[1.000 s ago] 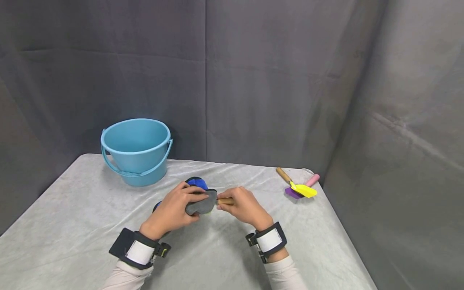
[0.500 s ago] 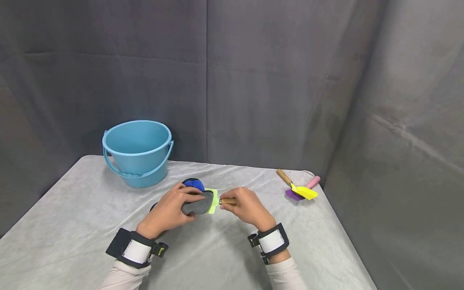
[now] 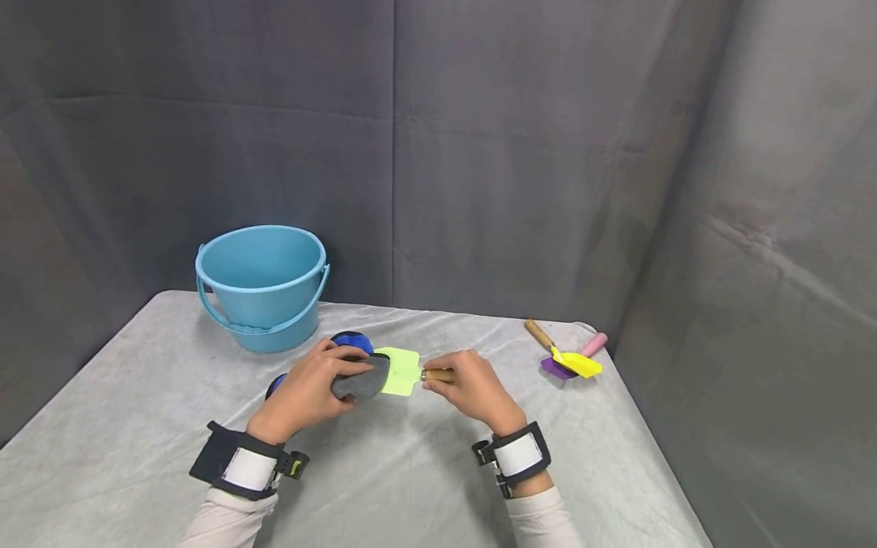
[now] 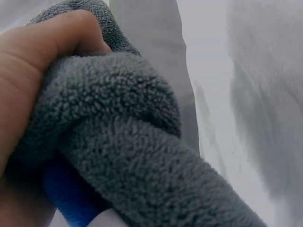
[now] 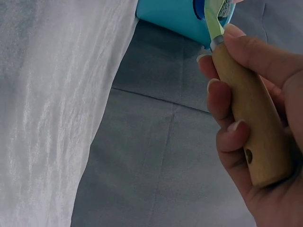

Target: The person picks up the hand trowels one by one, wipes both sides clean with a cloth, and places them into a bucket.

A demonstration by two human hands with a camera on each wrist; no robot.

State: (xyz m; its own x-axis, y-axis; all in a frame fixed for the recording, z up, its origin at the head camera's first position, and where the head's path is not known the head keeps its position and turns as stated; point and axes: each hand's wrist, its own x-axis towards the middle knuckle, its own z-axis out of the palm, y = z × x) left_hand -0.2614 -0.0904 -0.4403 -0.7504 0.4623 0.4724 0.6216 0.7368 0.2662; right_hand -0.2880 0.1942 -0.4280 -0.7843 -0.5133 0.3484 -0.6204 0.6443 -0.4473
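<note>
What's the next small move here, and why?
Probably ease the gray cloth off the blade's far end, away from the wooden handle. The left hand grips the cloth, which seems to overlap only that end of the light green blade; the right hand holds the handle, so it could brace the tool.

One lime shovel point(image 3: 403, 373), one yellow shovel point(image 3: 579, 363) and one purple shovel point(image 3: 556, 370) make three, with two wooden handles point(image 3: 539, 335) and one pink handle point(image 3: 594, 345). There is one bucket point(image 3: 256, 304), one bundle of grey and blue cloth point(image 3: 363, 384), a left hand point(image 3: 304, 388) and a right hand point(image 3: 476, 388) making two, two straps point(image 3: 518, 454), two sleeves point(image 3: 229, 519) and one table point(image 3: 384, 479).
</note>
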